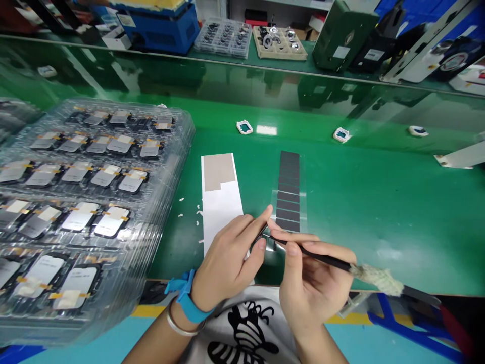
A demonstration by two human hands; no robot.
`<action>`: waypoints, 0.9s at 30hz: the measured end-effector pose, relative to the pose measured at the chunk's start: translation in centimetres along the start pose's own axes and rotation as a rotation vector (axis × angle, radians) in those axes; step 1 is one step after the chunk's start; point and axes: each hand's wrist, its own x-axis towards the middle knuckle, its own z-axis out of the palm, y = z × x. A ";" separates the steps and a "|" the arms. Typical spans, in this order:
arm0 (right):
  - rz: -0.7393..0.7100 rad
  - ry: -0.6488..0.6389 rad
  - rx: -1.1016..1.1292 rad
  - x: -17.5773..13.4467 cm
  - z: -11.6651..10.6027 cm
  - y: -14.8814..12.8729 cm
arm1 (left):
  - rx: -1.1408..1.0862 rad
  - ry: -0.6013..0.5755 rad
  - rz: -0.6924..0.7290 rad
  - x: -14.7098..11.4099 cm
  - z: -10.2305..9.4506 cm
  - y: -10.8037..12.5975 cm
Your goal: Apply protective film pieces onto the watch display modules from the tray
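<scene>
My left hand (232, 257) is closed, pinching a small dark part (259, 235) between thumb and index finger. What kind of part it is cannot be made out. In my right hand (314, 278), held like a pen, is a pair of black tweezers (329, 261) with pale wrapping around its rear part. The tips reach the dark part at my left fingers. Beneath and beyond my left hand lies a white sheet (222, 207) with a beige-grey patch at its far end. A clear strip carrying dark rectangular pieces (288, 202) lies just past my right fingertips.
Stacked clear trays (166, 197) of small screen-like parts with orange tabs fill the left side. White scraps (181, 215) lie beside the sheet. Along the back shelf stand a blue machine (159, 30), a clear parts box (223, 38), a beige divided tray (279, 43) and a green box (343, 38).
</scene>
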 end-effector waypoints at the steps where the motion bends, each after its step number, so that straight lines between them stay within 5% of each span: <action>1: -0.002 -0.002 0.000 0.0 0.0 0.0 | 0.005 -0.001 -0.002 0.0 0.0 0.0; 27: -0.081 -0.032 0.028 0.0 -0.3 0.4 | 0.031 -0.022 0.000 0.0 -0.1 0.0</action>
